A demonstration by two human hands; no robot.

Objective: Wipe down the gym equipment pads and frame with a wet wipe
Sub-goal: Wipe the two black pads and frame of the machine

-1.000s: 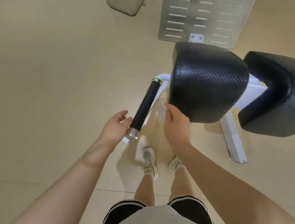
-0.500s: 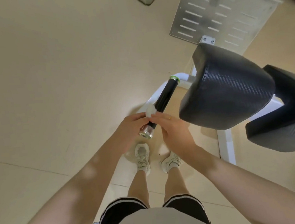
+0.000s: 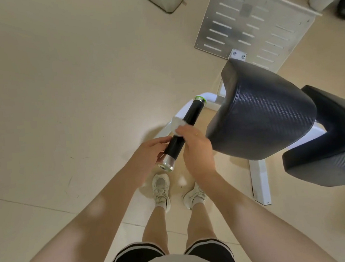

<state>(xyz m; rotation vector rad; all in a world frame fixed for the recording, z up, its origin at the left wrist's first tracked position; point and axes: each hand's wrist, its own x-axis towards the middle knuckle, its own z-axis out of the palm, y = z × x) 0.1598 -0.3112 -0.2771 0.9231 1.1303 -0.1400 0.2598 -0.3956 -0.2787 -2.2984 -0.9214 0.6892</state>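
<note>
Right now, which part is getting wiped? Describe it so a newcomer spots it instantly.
Start at the big black carbon-weave seat pad; just left of it, a black cylindrical handle grip juts off the white tubular frame. The right hand presses a white wet wipe on it. Unlike the pads, it is slim, with silver end caps.

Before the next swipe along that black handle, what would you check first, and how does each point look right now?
1. Wipe on handle: ok.
2. Right hand pinches wipe: ok.
3. Left hand steadies the handle near its silver end: ok.
4. Upper handle toward green ring free of obstacles: ok.
5. Wipe still wet: cannot tell.
6. Pad clear of right hand: ok.
</note>
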